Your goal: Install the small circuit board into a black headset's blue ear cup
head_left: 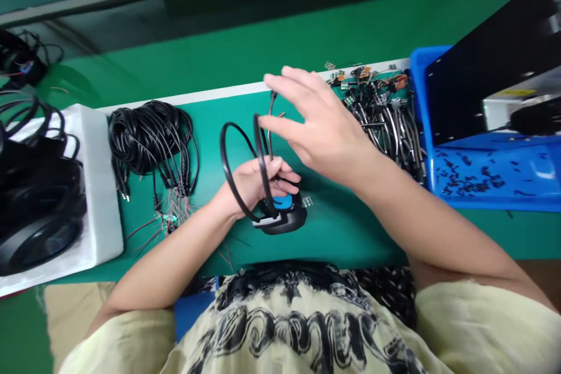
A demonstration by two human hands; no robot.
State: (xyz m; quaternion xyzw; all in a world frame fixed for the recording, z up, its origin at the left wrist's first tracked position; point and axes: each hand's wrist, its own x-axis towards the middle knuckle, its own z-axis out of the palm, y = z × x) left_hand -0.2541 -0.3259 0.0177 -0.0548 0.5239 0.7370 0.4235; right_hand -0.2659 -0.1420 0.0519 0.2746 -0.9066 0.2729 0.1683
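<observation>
My left hand (256, 184) is closed around a looped black cable (228, 172) and rests on a black earcup with a blue centre (283, 213) that lies on the green table. A thin end of the cable stands up above that hand. My right hand (319, 125) hovers above and to the right of the left hand, fingers stretched out and a little apart, near the cable's upright end, holding nothing that I can see.
A bundle of black cables with plugs (151, 140) lies to the left. A white foam tray (99, 187) with black headphones sits at far left. A pile of short wired parts (383, 111) lies right of my hand, beside a blue bin (491, 178).
</observation>
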